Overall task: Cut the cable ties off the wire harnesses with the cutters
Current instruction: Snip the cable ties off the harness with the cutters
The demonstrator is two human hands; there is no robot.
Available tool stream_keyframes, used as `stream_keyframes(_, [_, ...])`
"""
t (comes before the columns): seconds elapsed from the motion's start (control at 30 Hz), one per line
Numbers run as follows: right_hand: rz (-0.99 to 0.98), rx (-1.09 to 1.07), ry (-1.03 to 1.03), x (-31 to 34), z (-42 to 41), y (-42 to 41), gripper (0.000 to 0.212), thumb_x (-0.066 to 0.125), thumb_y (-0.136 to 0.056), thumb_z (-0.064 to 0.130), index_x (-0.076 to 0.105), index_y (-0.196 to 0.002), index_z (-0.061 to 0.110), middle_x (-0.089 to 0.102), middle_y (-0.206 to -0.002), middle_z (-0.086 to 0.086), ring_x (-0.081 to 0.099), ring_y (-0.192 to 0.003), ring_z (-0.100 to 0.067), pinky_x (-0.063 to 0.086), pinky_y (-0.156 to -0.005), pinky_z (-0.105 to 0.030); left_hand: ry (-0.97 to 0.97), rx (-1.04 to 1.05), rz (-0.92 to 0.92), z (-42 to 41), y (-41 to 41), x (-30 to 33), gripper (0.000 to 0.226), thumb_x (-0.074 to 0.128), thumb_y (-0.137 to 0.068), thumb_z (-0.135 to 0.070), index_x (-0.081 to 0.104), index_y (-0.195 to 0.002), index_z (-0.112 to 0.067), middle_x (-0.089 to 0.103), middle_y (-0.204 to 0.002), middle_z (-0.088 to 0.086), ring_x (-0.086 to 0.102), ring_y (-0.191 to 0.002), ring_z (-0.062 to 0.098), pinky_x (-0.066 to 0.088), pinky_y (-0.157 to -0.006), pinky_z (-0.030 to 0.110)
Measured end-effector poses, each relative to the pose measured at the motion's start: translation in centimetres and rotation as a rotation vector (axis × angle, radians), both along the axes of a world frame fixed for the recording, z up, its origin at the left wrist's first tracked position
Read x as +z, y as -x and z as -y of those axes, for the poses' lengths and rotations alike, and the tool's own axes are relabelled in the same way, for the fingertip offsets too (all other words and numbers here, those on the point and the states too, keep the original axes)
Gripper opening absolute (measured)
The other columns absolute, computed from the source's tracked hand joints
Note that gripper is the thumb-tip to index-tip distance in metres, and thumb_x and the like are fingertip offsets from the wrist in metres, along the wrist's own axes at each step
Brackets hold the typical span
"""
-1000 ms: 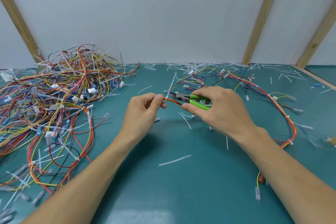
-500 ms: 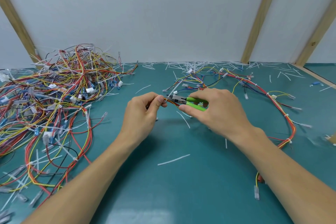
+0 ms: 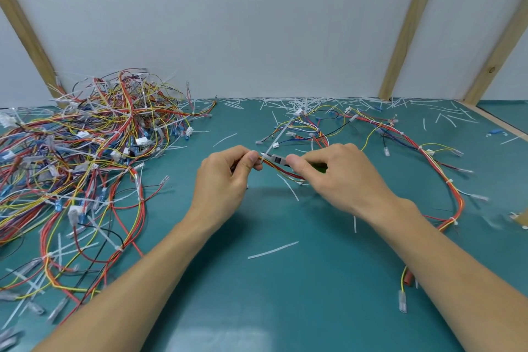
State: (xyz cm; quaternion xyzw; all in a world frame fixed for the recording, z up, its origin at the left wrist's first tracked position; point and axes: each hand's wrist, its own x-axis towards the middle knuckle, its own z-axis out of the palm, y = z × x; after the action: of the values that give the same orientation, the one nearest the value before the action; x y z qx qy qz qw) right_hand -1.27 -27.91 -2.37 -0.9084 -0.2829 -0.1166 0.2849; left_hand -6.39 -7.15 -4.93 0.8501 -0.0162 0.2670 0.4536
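Note:
My left hand (image 3: 225, 177) pinches a red and yellow wire harness (image 3: 454, 203) between thumb and forefinger at the table's middle. My right hand (image 3: 340, 177) grips the green-handled cutters (image 3: 278, 159), most of the handles hidden in my palm. The grey jaws sit at a white cable tie (image 3: 274, 141) on the harness, just right of my left thumb. The tie's long tail sticks up and away. The harness loops to the right around my right forearm and ends near the front edge.
A big tangled pile of harnesses (image 3: 85, 157) with white ties fills the left of the teal table (image 3: 285, 308). Cut tie scraps (image 3: 273, 250) lie scattered, thickest along the white back wall. A wooden rail (image 3: 497, 123) borders the right side.
The cutter jaws have slid left along the harness up to the tie beside my left thumb, and my right hand has rolled over the handles, hiding most of the green.

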Motion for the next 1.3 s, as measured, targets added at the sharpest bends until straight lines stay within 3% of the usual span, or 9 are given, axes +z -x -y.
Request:
stream_keyframes(0.13, [-0.033, 0.029, -0.044, -0.36, 0.1, -0.36, 0.048, 0.047, -0.095, 0.069, 0.059, -0.057, 0.042, 0.041, -0.053, -0.001, 0.035, -0.054, -0.018, 0.025, -0.05, -0.026, -0.008, 0.013, 0.006, -0.05, -0.17, -0.18, 0.03, 0.057, -0.102, -0.026, 0.067, -0.074, -0.028, 0.048, -0.047, -0.017, 0.03, -0.047, 0.012, 0.021, -0.048, 0.022])
stream_keyframes(0.27, [-0.059, 0.052, -0.075, -0.76, 0.18, -0.62, 0.053, 0.044, -0.092, 0.072, 0.062, -0.06, 0.034, 0.043, -0.053, -0.003, 0.034, -0.054, -0.016, 0.031, -0.053, -0.021, -0.013, 0.009, 0.011, -0.06, -0.12, -0.2, 0.029, 0.057, -0.102, -0.025, 0.067, -0.075, -0.028, 0.05, -0.048, -0.021, 0.031, -0.046, 0.011, 0.02, -0.047, 0.019])
stream_keyframes(0.43, [-0.082, 0.055, -0.086, -0.89, 0.17, -0.77, 0.055, 0.042, -0.09, 0.074, 0.063, -0.062, 0.031, 0.041, -0.052, -0.001, 0.034, -0.053, -0.015, 0.031, -0.053, -0.019, -0.013, 0.014, -0.001, -0.05, -0.2, -0.3, 0.03, 0.058, -0.102, -0.027, 0.068, -0.073, -0.029, 0.044, -0.046, -0.012, 0.03, -0.046, 0.013, 0.02, -0.048, 0.021])
stream_keyframes(0.6, [-0.072, 0.048, -0.073, -0.97, 0.15, -0.92, 0.057, 0.041, -0.09, 0.074, 0.068, -0.07, 0.028, 0.043, -0.053, -0.002, 0.036, -0.054, -0.016, 0.033, -0.055, -0.017, -0.012, 0.008, 0.01, -0.09, -0.12, -0.23, 0.029, 0.057, -0.102, -0.025, 0.068, -0.075, -0.027, 0.046, -0.045, -0.015, 0.035, -0.043, 0.01, 0.021, -0.046, 0.017])
stream_keyframes(0.97, [-0.071, 0.061, -0.074, -0.7, 0.18, -0.84, 0.055, 0.044, -0.092, 0.072, 0.064, -0.065, 0.028, 0.047, -0.056, -0.007, 0.039, -0.055, -0.02, 0.032, -0.054, -0.019, -0.011, 0.003, 0.012, -0.13, -0.2, -0.34, 0.029, 0.057, -0.102, -0.025, 0.069, -0.076, -0.023, 0.046, -0.046, -0.016, 0.04, -0.042, 0.007, 0.021, -0.046, 0.016])
stream_keyframes(1.1, [-0.074, 0.053, -0.059, -0.64, 0.26, -0.81, 0.055, 0.045, -0.092, 0.073, 0.062, -0.064, 0.028, 0.047, -0.057, -0.007, 0.04, -0.055, -0.019, 0.027, -0.05, -0.026, -0.01, 0.001, 0.004, -0.09, -0.21, -0.31, 0.029, 0.057, -0.102, -0.025, 0.068, -0.075, -0.025, 0.044, -0.046, -0.013, 0.037, -0.043, 0.01, 0.02, -0.047, 0.019])
stream_keyframes(1.3, [-0.067, 0.044, -0.042, -0.48, 0.26, -0.82, 0.054, 0.045, -0.092, 0.073, 0.061, -0.062, 0.031, 0.046, -0.054, -0.004, 0.039, -0.054, -0.017, 0.032, -0.053, -0.034, -0.009, 0.001, 0.004, -0.06, -0.06, -0.24, 0.029, 0.057, -0.102, -0.025, 0.069, -0.076, -0.023, 0.045, -0.046, -0.014, 0.036, -0.044, 0.011, 0.021, -0.048, 0.02])
